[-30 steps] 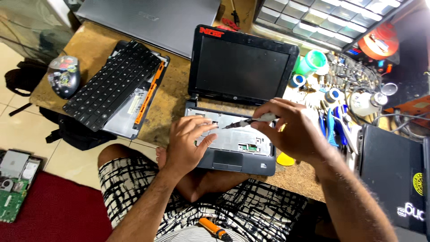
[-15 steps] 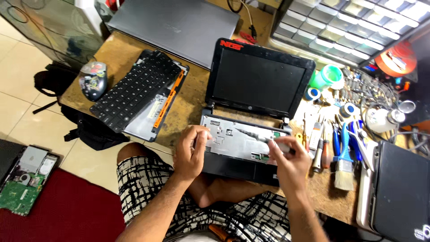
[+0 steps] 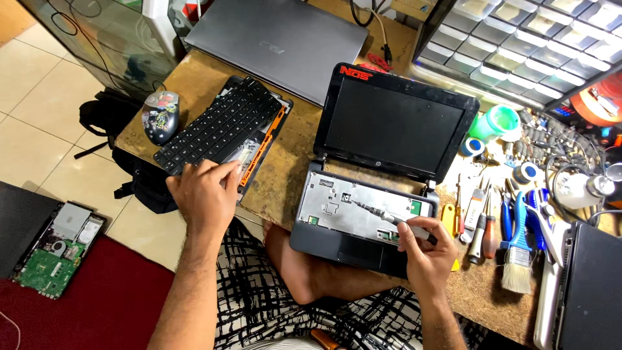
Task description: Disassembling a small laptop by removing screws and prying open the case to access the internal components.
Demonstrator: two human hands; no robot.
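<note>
Head view: right hand point(image 3: 424, 249) grips a screwdriver point(image 3: 382, 217) over the netbook point(image 3: 363, 214); left hand point(image 3: 202, 194) rests spread on the keyboard point(image 3: 217, 123).

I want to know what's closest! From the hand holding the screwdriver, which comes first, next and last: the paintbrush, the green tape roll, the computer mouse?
Measured from the right hand in the head view:
1. Paintbrush, just to its right on the desk.
2. Green tape roll, up beyond the small laptop's screen.
3. Computer mouse, far across at the desk's left edge.
</note>
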